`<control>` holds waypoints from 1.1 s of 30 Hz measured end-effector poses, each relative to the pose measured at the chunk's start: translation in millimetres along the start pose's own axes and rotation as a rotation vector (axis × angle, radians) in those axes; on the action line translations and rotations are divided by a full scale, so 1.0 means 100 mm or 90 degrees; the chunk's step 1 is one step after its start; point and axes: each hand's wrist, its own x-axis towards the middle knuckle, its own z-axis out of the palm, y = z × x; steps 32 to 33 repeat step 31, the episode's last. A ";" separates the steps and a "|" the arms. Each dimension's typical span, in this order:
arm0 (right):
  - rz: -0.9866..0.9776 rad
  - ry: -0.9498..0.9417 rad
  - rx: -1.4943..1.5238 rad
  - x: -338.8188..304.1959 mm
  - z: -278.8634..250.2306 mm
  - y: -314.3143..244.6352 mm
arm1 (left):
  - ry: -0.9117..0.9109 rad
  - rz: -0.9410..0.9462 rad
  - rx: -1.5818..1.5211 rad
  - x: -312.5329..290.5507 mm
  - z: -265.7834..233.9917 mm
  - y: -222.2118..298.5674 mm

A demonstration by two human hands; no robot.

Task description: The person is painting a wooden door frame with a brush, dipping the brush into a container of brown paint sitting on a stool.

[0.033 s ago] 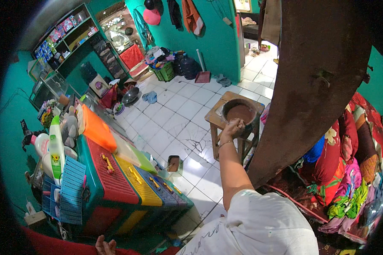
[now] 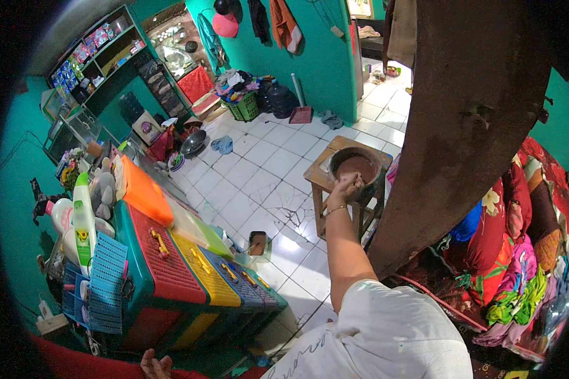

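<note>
My right arm in a white sleeve reaches forward, and my right hand [image 2: 349, 187] is closed at the near rim of a round bucket [image 2: 377, 169]. Inside the bucket is a brown, thick-looking liquid [image 2: 354, 165]. What the fingers hold, if anything, is hidden. The bucket stands on a wooden stool [image 2: 315, 172]. At the lower left edge, beside a red cloth [image 2: 76, 360], my left hand [image 2: 156, 366] shows only in part, its fingers loosely bent and apart with nothing visible in them.
A large dark brown panel [image 2: 468, 126] rises right of the stool. Left stands a colourful drawer chest [image 2: 171, 252] with bottles and an orange container [image 2: 144, 189]. A small tub of brown stuff [image 2: 258, 242] sits on the tiled floor. Cushions and clothes [image 2: 518, 265] lie at right.
</note>
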 end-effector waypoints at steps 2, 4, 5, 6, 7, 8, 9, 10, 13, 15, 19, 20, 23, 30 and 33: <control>0.022 -0.056 0.096 -0.26 0.01 -0.24 | 0.005 -0.008 0.004 -0.03 -0.04 -0.09; 0.232 -0.075 0.441 -0.94 -0.08 -0.94 | 0.037 -0.042 0.014 -0.18 -0.19 -0.17; 0.245 -0.072 0.489 -0.83 -0.09 -0.94 | 0.025 -0.028 0.011 -0.13 -0.16 -0.12; 0.262 -0.070 0.532 -0.74 -0.10 -0.93 | 0.018 -0.018 0.010 -0.08 -0.12 -0.09; 0.251 -0.072 0.529 -0.71 -0.15 -0.90 | 0.013 -0.014 0.012 -0.06 -0.09 -0.07; 0.240 -0.076 0.527 -0.69 -0.17 -0.88 | 0.010 -0.016 0.009 -0.04 -0.07 -0.07; 0.204 -0.080 0.478 -0.71 -0.24 -0.86 | 0.009 -0.022 0.008 -0.03 -0.07 -0.08; 0.169 -0.085 0.429 -0.74 -0.31 -0.83 | 0.009 -0.028 0.008 -0.03 -0.07 -0.10; 0.222 -0.041 0.410 -0.83 -0.40 -0.75 | 0.069 -0.023 -0.023 0.08 -0.09 -0.31; 0.216 -0.089 0.402 -0.81 -0.48 -0.72 | 0.066 -0.035 -0.024 0.13 -0.14 -0.37; 0.241 -0.082 0.376 -0.90 -0.53 -0.92 | 0.064 -0.018 -0.017 0.13 -0.19 -0.40; 0.250 -0.068 0.382 -0.87 -0.52 -0.92 | 0.029 -0.023 -0.013 0.17 -0.24 -0.43; 0.224 -0.087 0.352 -0.91 -0.53 -0.96 | -0.033 -0.025 -0.019 0.23 -0.46 -0.58; 0.199 -0.071 0.338 -0.70 -0.45 -0.61 | 0.041 0.010 -0.058 0.28 -0.27 -0.63; 0.214 -0.075 0.356 -0.74 -0.43 -0.64 | 0.040 0.007 -0.046 0.27 -0.29 -0.63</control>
